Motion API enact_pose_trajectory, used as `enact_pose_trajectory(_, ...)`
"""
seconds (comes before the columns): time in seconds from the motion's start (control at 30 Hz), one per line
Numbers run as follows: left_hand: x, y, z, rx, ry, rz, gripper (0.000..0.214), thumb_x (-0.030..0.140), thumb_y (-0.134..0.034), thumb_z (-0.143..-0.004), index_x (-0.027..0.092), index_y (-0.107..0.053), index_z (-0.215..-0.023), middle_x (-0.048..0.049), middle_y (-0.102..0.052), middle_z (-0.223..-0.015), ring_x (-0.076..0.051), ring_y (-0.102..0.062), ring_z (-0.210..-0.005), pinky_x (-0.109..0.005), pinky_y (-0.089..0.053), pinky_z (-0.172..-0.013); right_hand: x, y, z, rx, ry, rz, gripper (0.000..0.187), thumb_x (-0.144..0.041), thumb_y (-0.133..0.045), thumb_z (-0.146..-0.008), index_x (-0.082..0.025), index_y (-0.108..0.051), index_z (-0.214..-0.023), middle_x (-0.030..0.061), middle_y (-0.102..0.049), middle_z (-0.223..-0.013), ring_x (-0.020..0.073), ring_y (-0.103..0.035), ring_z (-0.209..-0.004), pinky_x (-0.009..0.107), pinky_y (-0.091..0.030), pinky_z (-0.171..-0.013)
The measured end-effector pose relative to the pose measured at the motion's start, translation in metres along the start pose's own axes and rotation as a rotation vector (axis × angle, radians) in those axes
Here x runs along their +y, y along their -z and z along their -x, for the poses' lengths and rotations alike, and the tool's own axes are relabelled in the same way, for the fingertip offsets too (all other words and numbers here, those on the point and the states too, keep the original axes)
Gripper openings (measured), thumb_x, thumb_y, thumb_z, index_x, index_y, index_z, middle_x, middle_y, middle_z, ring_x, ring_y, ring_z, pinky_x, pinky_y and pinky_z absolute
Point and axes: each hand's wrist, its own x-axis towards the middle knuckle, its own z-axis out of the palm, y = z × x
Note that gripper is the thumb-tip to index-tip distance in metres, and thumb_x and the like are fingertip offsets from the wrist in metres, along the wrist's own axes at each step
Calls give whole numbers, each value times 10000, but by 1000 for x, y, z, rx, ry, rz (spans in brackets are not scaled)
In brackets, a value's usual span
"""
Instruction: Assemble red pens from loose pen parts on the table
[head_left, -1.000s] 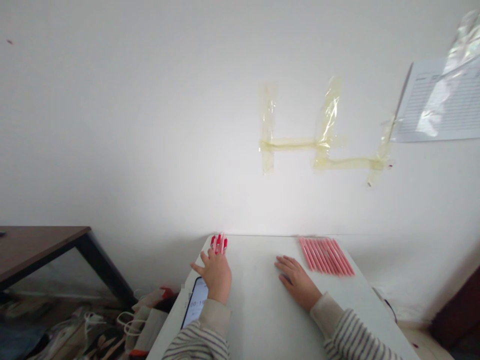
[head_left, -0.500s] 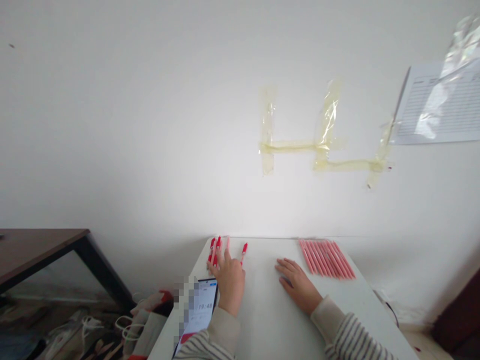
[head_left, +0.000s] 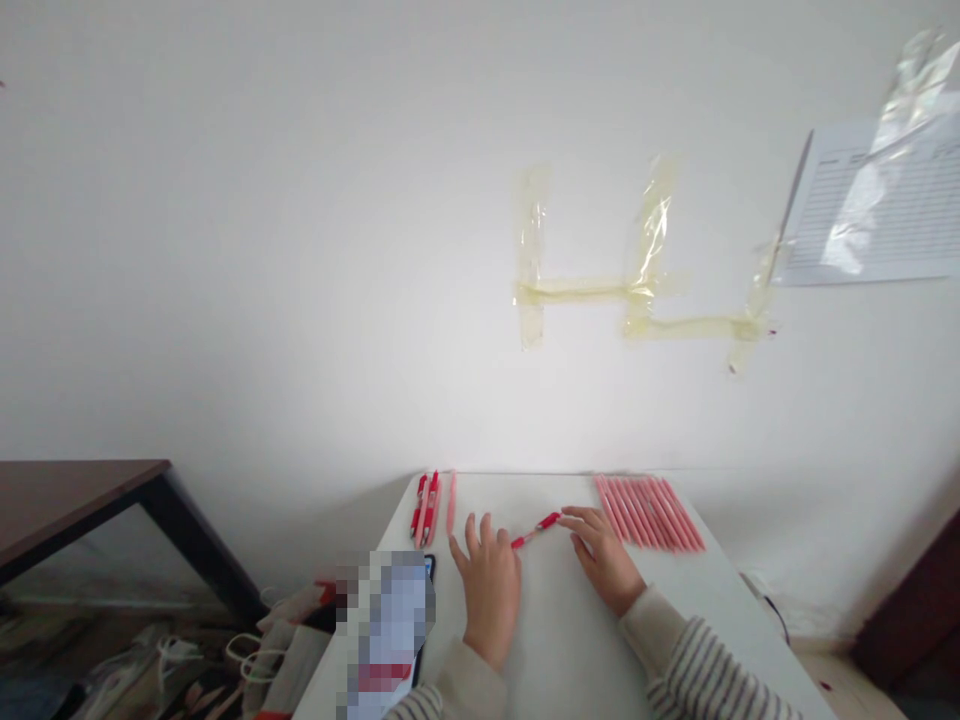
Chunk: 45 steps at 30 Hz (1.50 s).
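Note:
A thin red-and-pink pen (head_left: 536, 530) lies slanted between my hands on the white table (head_left: 547, 640). My left hand (head_left: 487, 585) holds its lower left end at the thumb side, with the other fingers pointing up and apart. The fingertips of my right hand (head_left: 604, 565) pinch its upper red end. Far left on the table lie a few red pens (head_left: 422, 505) and one pink barrel (head_left: 451, 503). Just right of my right hand, several pink barrels (head_left: 651, 513) lie side by side in a row.
A phone (head_left: 394, 620) lies at the table's left edge beside my left wrist. A dark brown table (head_left: 75, 500) stands to the left, with bags and cords (head_left: 277, 640) on the floor. Yellowed tape (head_left: 637, 300) and a paper sheet (head_left: 870, 210) hang on the wall.
My left hand took one pen from the red group and carried it right to the table's middle. My right hand, flat before, reached its fingertips to the pen's far end.

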Motion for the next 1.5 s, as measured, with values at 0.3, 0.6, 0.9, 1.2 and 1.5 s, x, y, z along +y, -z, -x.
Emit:
enact_pose_trajectory(0.3,-4,-4,2,-36,40,151,215,201,-541,-896,264,-735,-965,-49,-592,-1356,-319,-411,-1371,-651,-270,-1147,3,-1,1,-14,-32,103,418,-81,-458,-912,-251,-676,-1225,82,-618,-1338,236,-519,-1271,471,-460,-1110)
enact_pose_trajectory(0.6,-1,0,3,-63,53,309,172,187,-614,-837,282,-751,-874,-20,-610,-1322,-314,-419,-1333,-616,-278,-1133,5,0,-1,-117,-30,124,342,-135,-523,-945,-230,-695,-1224,96,-690,-1121,250,-566,-1134,441,-503,-1032)
enact_pose_trajectory(0.9,-5,4,0,-68,83,369,163,212,-643,-826,295,-755,-909,-33,-627,-1283,-296,-449,-1295,-551,-311,-1120,3,1,-2,-164,-63,158,197,-187,-565,-955,-225,-746,-1021,88,-669,-995,250,-562,-1041,411,-508,-943)
enact_pose_trajectory(1.2,-8,4,-2,-111,102,338,159,232,-661,-803,297,-765,-904,-28,-617,-1304,-317,-418,-1319,-557,-287,-1110,-7,12,-6,-139,-103,120,146,-127,-580,-915,-217,-691,-948,69,-660,-1003,243,-566,-1041,406,-499,-948)
enact_pose_trajectory(1.5,-10,1,-2,-87,86,363,151,213,-660,-802,298,-768,-863,-22,-638,-1274,-319,-428,-1306,-573,-293,-1098,2,11,-6,-92,-48,116,147,-187,-565,-949,-235,-703,-961,63,-692,-975,247,-588,-1012,401,-521,-910)
